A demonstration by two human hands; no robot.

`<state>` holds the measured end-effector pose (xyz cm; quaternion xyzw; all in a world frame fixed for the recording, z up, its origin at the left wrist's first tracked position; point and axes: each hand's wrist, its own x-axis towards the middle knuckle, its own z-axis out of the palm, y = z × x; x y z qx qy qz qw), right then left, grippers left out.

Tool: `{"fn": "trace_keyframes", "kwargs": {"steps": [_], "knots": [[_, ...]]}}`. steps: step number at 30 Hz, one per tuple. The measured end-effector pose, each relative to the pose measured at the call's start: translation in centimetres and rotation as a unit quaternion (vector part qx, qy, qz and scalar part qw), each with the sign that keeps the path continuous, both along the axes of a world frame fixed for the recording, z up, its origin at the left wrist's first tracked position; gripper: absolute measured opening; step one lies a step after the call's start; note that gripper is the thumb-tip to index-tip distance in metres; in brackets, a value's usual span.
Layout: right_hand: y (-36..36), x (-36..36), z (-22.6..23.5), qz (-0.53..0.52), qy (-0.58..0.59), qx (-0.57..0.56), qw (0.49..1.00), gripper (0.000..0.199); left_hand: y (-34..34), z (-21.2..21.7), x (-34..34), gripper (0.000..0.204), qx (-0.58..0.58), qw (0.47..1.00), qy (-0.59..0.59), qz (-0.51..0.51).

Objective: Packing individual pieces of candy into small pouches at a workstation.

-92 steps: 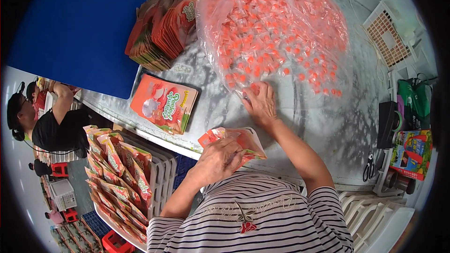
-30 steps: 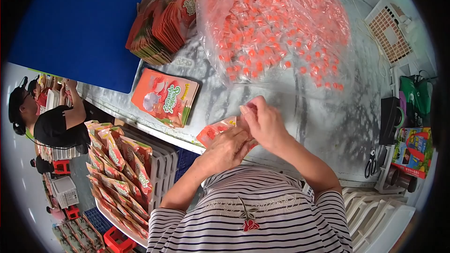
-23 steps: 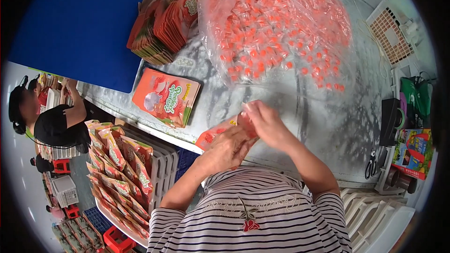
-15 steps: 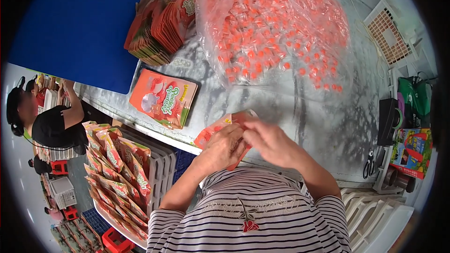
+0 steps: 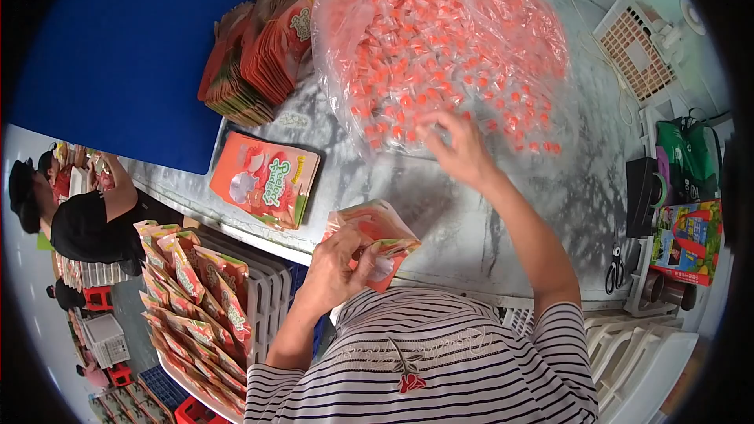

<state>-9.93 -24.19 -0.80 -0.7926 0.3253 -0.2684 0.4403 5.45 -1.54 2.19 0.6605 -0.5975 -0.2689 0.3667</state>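
My left hand is closed on a red-orange candy pouch, which it holds at the table's near edge. The pouch's mouth gapes, and its pale inner side shows. My right hand is over the table at the near edge of the loose candies, with thumb and forefinger apart; I see nothing between them. Small, clear-wrapped orange-red candies lie heaped in a large clear plastic bag beyond it. To the left of my left hand lies a small stack of flat printed pouches.
Thick bundles of pouches stand at the far left beside a blue panel. A crate of filled pouches is at lower left. Scissors and a black box are at right. Other people work at far left.
My right hand has left the pouch and moved away from me toward the candies. The left hand keeps the pouch, whose mouth now shows wider. The view has shifted slightly.
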Motion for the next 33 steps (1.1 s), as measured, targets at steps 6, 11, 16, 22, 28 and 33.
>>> {"fn": "trace_keyframes", "kwargs": {"steps": [6, 11, 16, 22, 28, 33], "knots": [[-4.0, 0.5, -9.8, -0.067, 0.182, -0.315, 0.929, 0.045, -0.2, -0.3, -0.6, 0.01, 0.008, 1.0, 0.0, -0.005], [0.9, -3.4, -10.0, -0.032, 0.169, -0.195, 0.966, 0.04, 0.0, -0.8, -0.3, 0.009, -0.02, 1.0, 0.016, 0.002], [0.3, -3.2, -8.4, -0.106, 0.015, -0.162, 0.981, 0.033, -1.0, -0.8, -0.6, 0.01, -0.012, 1.0, 0.013, -0.014], [-2.4, 0.9, -9.4, 0.039, 0.056, -0.204, 0.977, 0.035, -0.7, -0.7, -0.8, 0.008, 0.019, 1.0, 0.009, -0.005], [1.3, -1.8, -7.9, 0.084, 0.194, -0.196, 0.958, 0.03, 0.1, -1.1, -0.6, 0.008, -0.023, 0.999, 0.023, -0.004], [0.5, -8.1, -8.2, -0.147, -0.079, 0.078, 0.983, 0.024, -0.1, -1.0, -0.2, 0.009, -0.019, 0.999, 0.038, -0.009]]}}
